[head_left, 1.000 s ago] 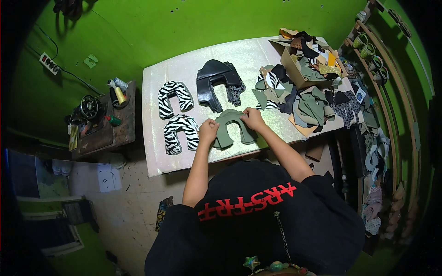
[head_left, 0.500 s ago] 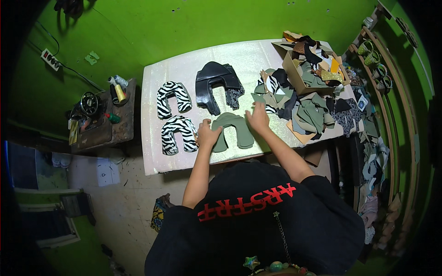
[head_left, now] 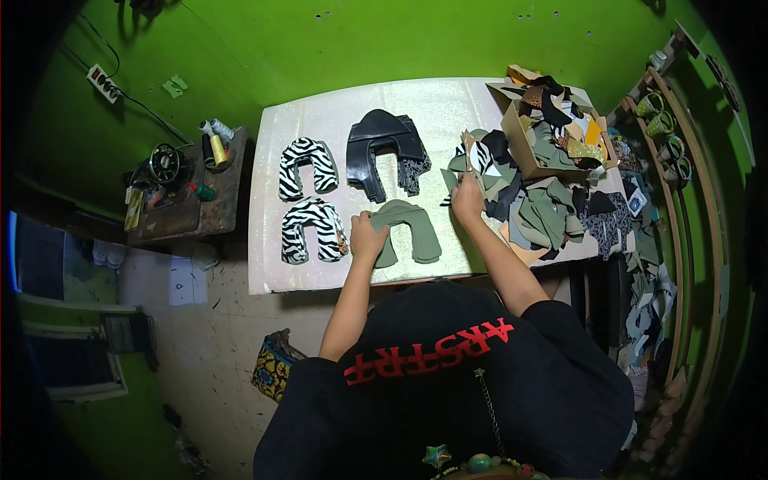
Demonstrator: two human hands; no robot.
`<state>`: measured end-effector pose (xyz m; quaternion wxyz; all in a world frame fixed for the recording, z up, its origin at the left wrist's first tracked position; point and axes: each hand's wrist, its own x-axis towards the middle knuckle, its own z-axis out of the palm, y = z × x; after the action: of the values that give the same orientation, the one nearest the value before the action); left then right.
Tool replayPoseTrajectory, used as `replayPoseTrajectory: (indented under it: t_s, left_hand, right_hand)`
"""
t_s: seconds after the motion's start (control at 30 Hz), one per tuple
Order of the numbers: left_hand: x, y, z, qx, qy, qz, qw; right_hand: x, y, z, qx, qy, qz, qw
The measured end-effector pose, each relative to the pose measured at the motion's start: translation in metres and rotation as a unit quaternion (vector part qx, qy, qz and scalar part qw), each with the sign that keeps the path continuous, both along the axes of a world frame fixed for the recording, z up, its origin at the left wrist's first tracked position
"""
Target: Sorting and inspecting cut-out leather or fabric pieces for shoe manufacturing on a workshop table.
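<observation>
The left hand, fingers bent, touches the left side of the green U-shaped piece on the counter; the right hand is at the scrap pile. Whether either pinches anything I cannot tell. Tugging overlapping layers could scatter the pile.

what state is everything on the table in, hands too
green U-shaped pieces: lying flat, ends toward the person
rear zebra-striped stack: lying flat
front zebra-striped stack: lying flat
black stack: lying flat, patterned pieces showing at its right
cardboard box: open, heaped with scraps
loose scraps: piled untidily
left hand: at the green pieces' left side
right hand: at the scraps, grip unclear
</observation>
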<state>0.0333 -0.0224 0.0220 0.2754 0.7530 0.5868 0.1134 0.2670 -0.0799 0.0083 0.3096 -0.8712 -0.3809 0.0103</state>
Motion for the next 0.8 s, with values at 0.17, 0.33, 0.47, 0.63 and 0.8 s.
replayPoseTrajectory:
  t_s: [0.17,0.33,0.47,0.63,0.8]
  left_hand:
    - [-0.004,0.001,-0.009,0.155,-0.061,0.012,0.986]
    - [0.002,0.016,-0.001,0.178,-0.195,0.005,0.965]
    - [0.014,0.019,0.013,-0.016,-0.319,-0.012,0.947]
    - [0.028,0.007,0.042,-0.194,-0.467,-0.054,0.861]
    - [0.011,0.022,0.014,-0.159,-0.391,-0.067,0.904]
  right_hand:
    - [-0.010,-0.002,0.016,0.198,0.089,0.143,0.965]
    - [-0.036,-0.001,0.032,0.193,0.195,0.128,0.953]
    - [-0.044,0.003,0.038,0.210,0.265,0.153,0.929]
    - [-0.056,0.001,0.042,0.158,0.325,0.257,0.897]
    - [-0.065,0.002,0.031,0.108,0.285,0.320,0.897]
